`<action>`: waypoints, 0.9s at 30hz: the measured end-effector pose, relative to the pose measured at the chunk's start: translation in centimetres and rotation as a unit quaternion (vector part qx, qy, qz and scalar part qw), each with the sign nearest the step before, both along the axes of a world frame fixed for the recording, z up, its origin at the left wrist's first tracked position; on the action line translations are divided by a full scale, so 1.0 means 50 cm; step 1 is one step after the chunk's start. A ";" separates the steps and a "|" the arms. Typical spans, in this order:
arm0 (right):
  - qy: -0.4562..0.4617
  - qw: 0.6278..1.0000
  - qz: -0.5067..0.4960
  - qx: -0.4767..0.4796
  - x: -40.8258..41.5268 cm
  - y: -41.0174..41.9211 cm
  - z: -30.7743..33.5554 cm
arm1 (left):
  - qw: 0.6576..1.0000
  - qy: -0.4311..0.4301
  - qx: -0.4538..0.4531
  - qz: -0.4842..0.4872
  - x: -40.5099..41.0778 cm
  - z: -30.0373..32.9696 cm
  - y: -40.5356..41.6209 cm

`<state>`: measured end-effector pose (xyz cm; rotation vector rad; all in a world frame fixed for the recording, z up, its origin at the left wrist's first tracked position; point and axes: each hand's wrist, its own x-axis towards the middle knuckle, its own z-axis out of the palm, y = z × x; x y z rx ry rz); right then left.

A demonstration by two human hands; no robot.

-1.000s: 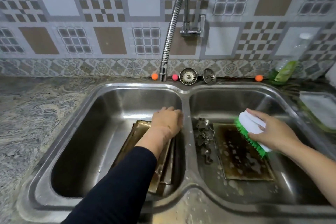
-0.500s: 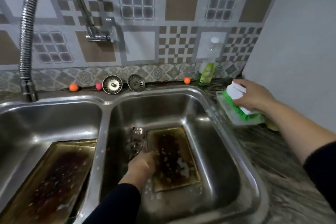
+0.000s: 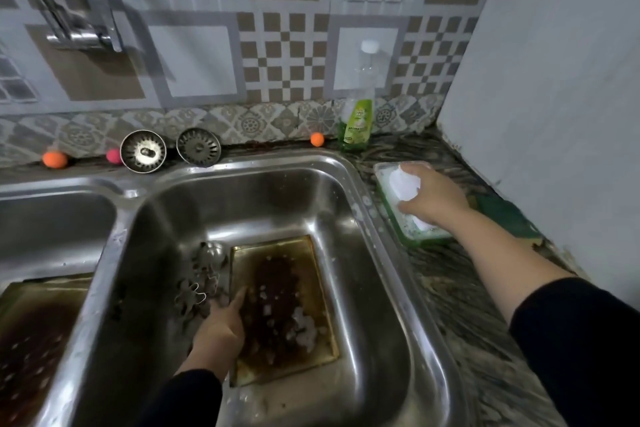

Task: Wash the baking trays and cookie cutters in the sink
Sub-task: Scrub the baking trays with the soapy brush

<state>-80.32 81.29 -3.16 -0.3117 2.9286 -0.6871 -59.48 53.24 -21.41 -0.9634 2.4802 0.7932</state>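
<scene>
Double sink (image 3: 349, 184), seen from above. In the right basin, lower centre of the frame, a stained tray (image 3: 304, 253) lies flat with the cutters (image 3: 199, 282) just left of it. The left hand (image 3: 221, 326) reaches down at the tray's left edge, fingers extended; whether it holds anything cannot be told. A second tray (image 3: 31, 329) sits in the left basin, lower left. On the counter (image 3: 450, 274) at right, the right hand (image 3: 433, 198) grips a white brush (image 3: 403, 184) over a green dish (image 3: 415, 236). A soap bottle (image 3: 358, 114) stands above.
</scene>
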 end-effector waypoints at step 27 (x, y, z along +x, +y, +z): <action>-0.031 0.972 0.158 -0.173 0.244 -0.261 -0.054 | 0.951 0.279 0.076 0.110 0.056 0.182 0.013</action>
